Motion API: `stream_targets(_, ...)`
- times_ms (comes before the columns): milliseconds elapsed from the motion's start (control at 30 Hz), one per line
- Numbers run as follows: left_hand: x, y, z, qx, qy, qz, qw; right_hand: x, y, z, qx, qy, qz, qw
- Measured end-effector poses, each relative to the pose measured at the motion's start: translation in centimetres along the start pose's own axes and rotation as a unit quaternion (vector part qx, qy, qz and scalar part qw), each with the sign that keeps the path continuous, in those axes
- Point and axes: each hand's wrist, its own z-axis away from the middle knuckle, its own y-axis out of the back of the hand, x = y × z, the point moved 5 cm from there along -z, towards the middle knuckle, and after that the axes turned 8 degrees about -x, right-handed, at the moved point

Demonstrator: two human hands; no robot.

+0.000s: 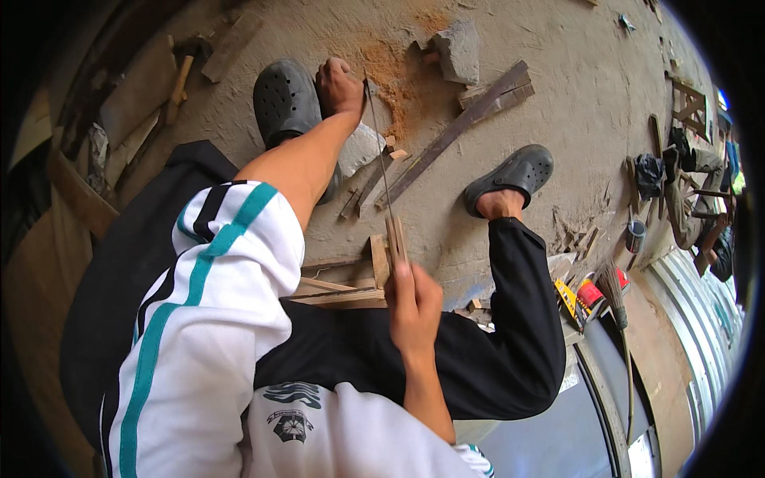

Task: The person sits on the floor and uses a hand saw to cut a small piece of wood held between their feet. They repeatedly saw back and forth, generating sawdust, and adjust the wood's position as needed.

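Observation:
In my right hand [414, 307] is the wooden handle [397, 239] of a handsaw, with the fingers wrapped round it. Its thin blade [379, 151], seen nearly edge-on, runs forward past the right side of my left hand [341, 88]. That hand is closed low down beside my left grey clog [285, 99]; what it grips is hidden, though a small dark edge shows by the blade. A pale chunk of concrete [362, 150] lies below the left wrist. Orange sawdust [390, 88] covers the ground right of the blade.
A dark wood strip [454, 131] and a broken concrete block [458, 52] lie ahead. My right clog [514, 177] stands at the right. A hammer [182, 76] rests far left. Rightward are a broom [612, 287], a paint can [635, 237] and another person [713, 231].

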Motion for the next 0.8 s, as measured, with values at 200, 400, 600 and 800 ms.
stream_targets(200,0.0,0.2,0.0,-0.021,0.027,0.007,0.999,0.0,-1.7,-4.8,0.016,0.015,-0.012,1.0)
stream_targets(400,0.2,-0.2,-0.2,-0.006,0.019,-0.002,1.0,1.0,0.4,0.7,0.0,-0.003,-0.002,1.0)
stream_targets(600,-0.4,-0.4,-0.1,-0.019,0.022,0.018,0.999,0.3,-0.8,-4.2,0.013,0.028,0.007,0.999)
stream_targets(800,-0.3,0.7,-0.1,-0.022,0.042,-0.008,0.999,0.9,0.2,1.1,-0.013,-0.024,-0.037,0.999)
